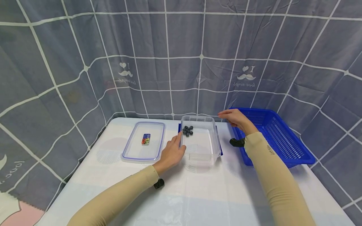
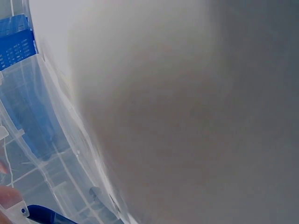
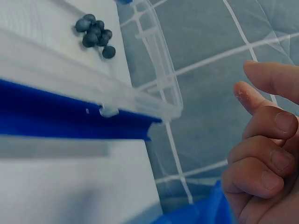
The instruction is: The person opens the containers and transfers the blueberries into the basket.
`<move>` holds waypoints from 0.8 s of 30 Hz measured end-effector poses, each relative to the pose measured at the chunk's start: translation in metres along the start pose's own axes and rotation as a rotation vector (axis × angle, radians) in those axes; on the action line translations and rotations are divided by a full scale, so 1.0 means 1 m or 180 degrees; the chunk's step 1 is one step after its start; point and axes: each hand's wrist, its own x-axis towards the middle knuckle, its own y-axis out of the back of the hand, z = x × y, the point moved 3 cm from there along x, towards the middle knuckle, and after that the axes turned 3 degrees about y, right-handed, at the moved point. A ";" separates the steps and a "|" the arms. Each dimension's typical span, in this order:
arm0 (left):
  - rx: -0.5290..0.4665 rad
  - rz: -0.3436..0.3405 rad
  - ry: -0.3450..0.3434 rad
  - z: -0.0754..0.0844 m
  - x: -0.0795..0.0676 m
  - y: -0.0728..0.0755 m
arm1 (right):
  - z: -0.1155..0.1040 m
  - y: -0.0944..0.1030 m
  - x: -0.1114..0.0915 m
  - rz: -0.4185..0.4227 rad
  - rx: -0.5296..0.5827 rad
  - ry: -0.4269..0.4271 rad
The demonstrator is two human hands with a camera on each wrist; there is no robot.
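Note:
A clear plastic container with blue side latches stands on the table, and several blueberries lie together in its far left part. At its left wall, my left hand touches the rim with index finger and thumb apart. The left wrist view shows only fingertips beside a blue latch. My right hand is in the air between the container and a blue basket, holding nothing. In the right wrist view, its thumb and index finger stand apart while the other fingers are bent.
A clear lid with a blue seal and a small coloured label lies left of the container. The blue perforated basket stands on the right, close to my right forearm. A grey gridded curtain hangs behind the table.

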 end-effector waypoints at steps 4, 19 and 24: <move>0.0004 0.0014 -0.0012 0.000 0.001 0.000 | -0.006 -0.012 0.005 -0.0092 0.0105 -0.0009; -0.0054 0.0021 0.0025 -0.002 0.000 0.000 | -0.031 -0.072 0.033 -0.0307 0.0475 0.0001; -0.0092 0.0001 0.0017 -0.002 0.001 -0.001 | -0.032 -0.091 0.043 -0.0355 0.0554 -0.0005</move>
